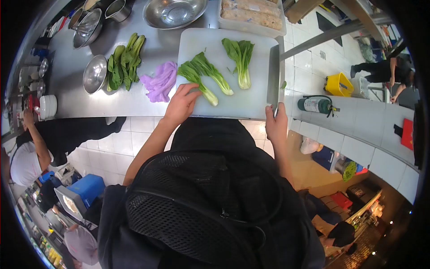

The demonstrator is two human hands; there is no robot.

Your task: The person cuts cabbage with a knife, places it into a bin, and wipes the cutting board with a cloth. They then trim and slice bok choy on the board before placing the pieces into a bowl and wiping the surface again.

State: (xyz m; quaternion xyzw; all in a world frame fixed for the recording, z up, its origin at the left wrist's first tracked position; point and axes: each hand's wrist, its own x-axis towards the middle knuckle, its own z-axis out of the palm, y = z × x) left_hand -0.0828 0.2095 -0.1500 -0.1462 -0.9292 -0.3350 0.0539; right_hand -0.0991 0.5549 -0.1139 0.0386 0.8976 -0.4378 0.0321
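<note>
On the white cutting board [251, 101] lie pieces of bok choy. My left hand [182, 102] rests at the board's left front, its fingers touching the left bok choy piece [207, 95]. Right beside that piece is another [219, 80], and a third [242, 67] lies farther back on the right. My right hand [277, 122] is closed on the handle of a large knife [273, 76], whose wide blade points away along the board's right edge. A crumpled purple cloth [160, 82] sits left of the board.
More leafy bok choy [126, 62] and a metal bowl [95, 74] stand on the steel counter [74, 96]. Behind the board are a colander [174, 12] and a plastic tub [252, 13]. Co-workers [31, 154] are at the left and right. A fire extinguisher [315, 105] is at right.
</note>
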